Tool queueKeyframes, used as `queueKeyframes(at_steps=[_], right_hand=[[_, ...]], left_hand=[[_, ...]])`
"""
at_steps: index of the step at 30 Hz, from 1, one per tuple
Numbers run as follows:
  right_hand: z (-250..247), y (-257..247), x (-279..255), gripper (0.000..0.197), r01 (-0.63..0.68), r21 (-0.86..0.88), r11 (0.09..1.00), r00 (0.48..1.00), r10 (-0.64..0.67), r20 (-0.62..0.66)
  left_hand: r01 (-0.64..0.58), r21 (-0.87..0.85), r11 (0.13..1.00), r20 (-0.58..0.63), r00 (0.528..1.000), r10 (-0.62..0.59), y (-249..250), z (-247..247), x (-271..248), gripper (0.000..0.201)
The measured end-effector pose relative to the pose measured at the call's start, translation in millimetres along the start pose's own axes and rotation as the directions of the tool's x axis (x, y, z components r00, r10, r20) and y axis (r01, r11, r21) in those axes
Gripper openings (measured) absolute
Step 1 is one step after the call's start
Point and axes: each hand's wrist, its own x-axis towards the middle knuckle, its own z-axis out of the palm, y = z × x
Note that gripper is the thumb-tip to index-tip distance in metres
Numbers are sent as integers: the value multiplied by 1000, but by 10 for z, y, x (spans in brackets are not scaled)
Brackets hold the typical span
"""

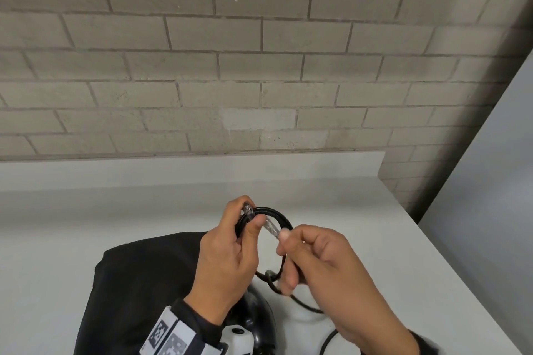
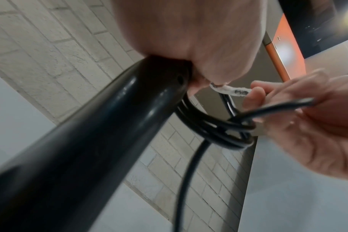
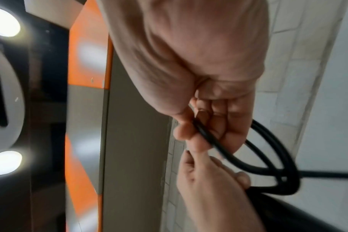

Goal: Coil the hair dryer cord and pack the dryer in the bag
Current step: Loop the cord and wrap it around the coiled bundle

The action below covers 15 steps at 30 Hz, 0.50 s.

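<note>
The black cord (image 1: 277, 215) is wound in a small coil of a few loops, held up above the table. My left hand (image 1: 227, 253) grips the coil's left side together with the black dryer handle (image 2: 101, 125). A clear plastic tie (image 1: 271, 228) spans the coil; my left thumb holds one end. My right hand (image 1: 314, 262) pinches the tie's other end and holds the coil's right side (image 3: 213, 139). The dryer body (image 1: 256, 323) hangs below my left wrist. The black bag (image 1: 144, 277) lies flat on the table under my left forearm.
The white table (image 1: 375, 239) ends at a right edge and meets a grey brick wall (image 1: 259, 66) at the back. A loose run of cord (image 1: 328, 337) trails over the table near my right wrist. An orange and grey panel (image 3: 85, 55) stands behind me.
</note>
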Motion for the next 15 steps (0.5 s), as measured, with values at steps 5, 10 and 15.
queueKeyframes(at_steps=[5,10,15], right_hand=[[-94,-33,19,33,-217,457,863,974,162,157],[-46,402,-30,27,249,20,968,967,-250,47],[55,869,-40,34,421,-264,868,898,-439,-12]], left_hand=[[-3,13,1000,-21,1000,3,0,6,3,12],[-3,13,1000,-29,1000,4,-29,2,17,15],[-6,-13,1000,-41,999,5,-26,-4,20,15]])
